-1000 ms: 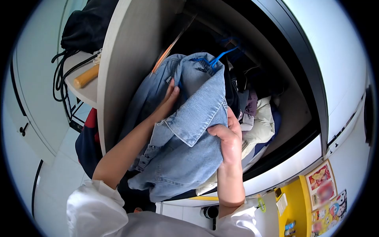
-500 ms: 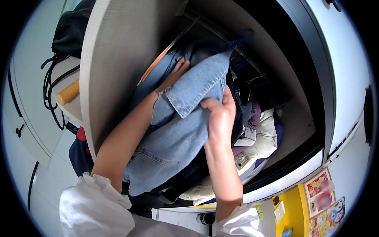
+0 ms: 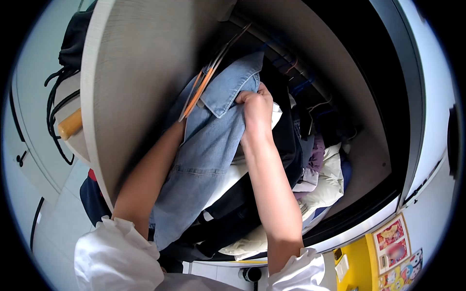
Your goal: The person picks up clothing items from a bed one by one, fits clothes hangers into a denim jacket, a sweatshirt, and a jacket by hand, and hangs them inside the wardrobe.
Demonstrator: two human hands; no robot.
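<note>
A light blue denim jacket (image 3: 196,169) hangs inside the wardrobe, its collar (image 3: 233,89) turned up toward the rail. My right hand (image 3: 257,109) is closed on the jacket's edge just beside the collar, thumb toward me. My left forearm (image 3: 155,169) reaches up along the jacket's left side. Its hand disappears behind the denim and the orange hangers (image 3: 199,97), so its fingers are hidden. Behind the jacket, a white garment (image 3: 228,179) and black clothes (image 3: 233,218) show.
The wardrobe side panel (image 3: 131,72) stands close on the left. Along the back runs a rail (image 3: 291,63) with several hangers. A cream puffy garment (image 3: 325,189) and a purple one (image 3: 316,153) lie to the right. A black bag (image 3: 77,41) is outside the panel.
My right hand has moved up and left with the jacket, uncovering white cloth behind it. My left hand has slipped out of sight, and orange hangers now cross in front of the denim.
</note>
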